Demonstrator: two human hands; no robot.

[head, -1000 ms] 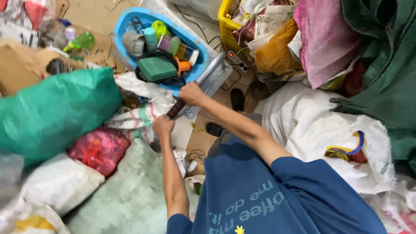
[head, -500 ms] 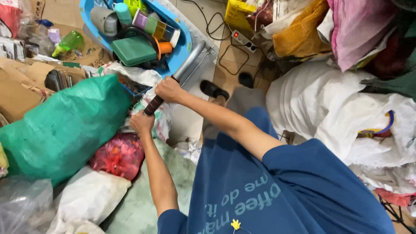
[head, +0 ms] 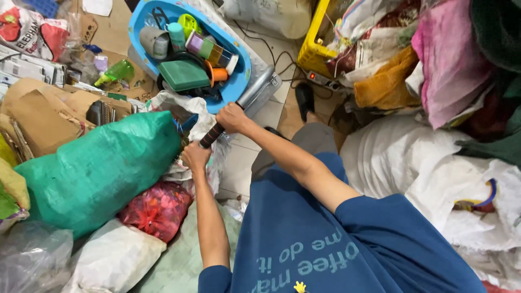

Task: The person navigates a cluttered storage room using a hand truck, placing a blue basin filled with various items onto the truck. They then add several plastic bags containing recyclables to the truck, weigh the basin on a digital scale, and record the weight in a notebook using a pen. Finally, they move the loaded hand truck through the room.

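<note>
My right hand (head: 232, 118) and my left hand (head: 195, 157) both grip a long metal tool with a black ribbed handle (head: 210, 135). Its silver shaft (head: 256, 89) runs up and to the right from my right hand, past the rim of a blue plastic tub (head: 243, 70). The tub holds cups, a green box and other plastic items. A large green sack (head: 103, 168) lies just left of my left hand, with crumpled white plastic bags (head: 182, 106) beside it.
A red mesh bag (head: 157, 209) and white sacks (head: 116, 260) lie below the green sack. Flattened cardboard (head: 40, 116) sits at left. At right are white sacks (head: 429, 163), piled cloth (head: 450, 59), a yellow crate (head: 312, 46) and a power strip (head: 325, 80) on the tiled floor.
The view has tilted so the blue tub and sacks sit lower and larger in frame. Both hands keep their grip on the tool handle, shifted slightly down-left.
</note>
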